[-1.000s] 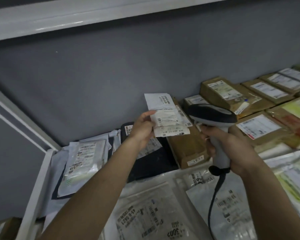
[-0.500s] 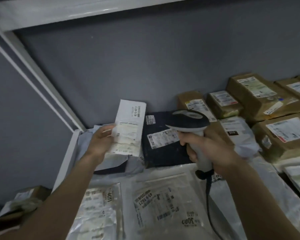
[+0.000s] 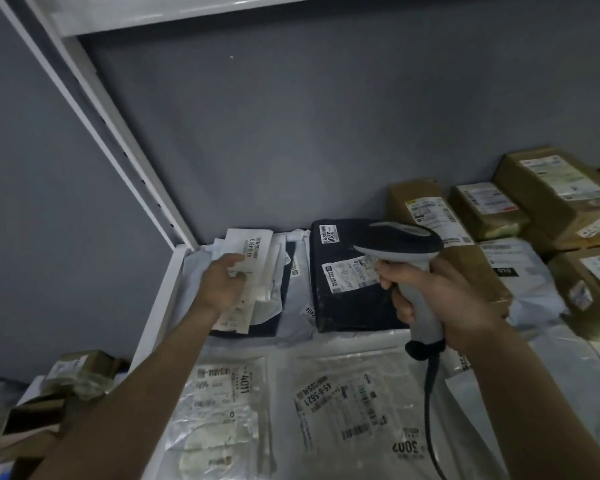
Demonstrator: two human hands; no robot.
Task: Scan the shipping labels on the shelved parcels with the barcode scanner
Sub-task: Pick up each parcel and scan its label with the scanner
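My right hand grips the handle of the barcode scanner, whose dark head hangs over a black parcel with a white label. My left hand holds a small white labelled parcel low against the pile at the shelf's back left corner. Brown cardboard parcels with labels line the back right. Clear plastic mailers with printed labels lie at the front.
A white shelf upright runs diagonally at the left, and the shelf's white side rail borders the pile. A grey back wall closes the shelf. More parcels sit lower left, outside the rail. The scanner cable hangs down.
My left hand has carried the white parcel from the air down and left onto the back-left pile. The view has swung left, and the scanner now sits over the black parcel.
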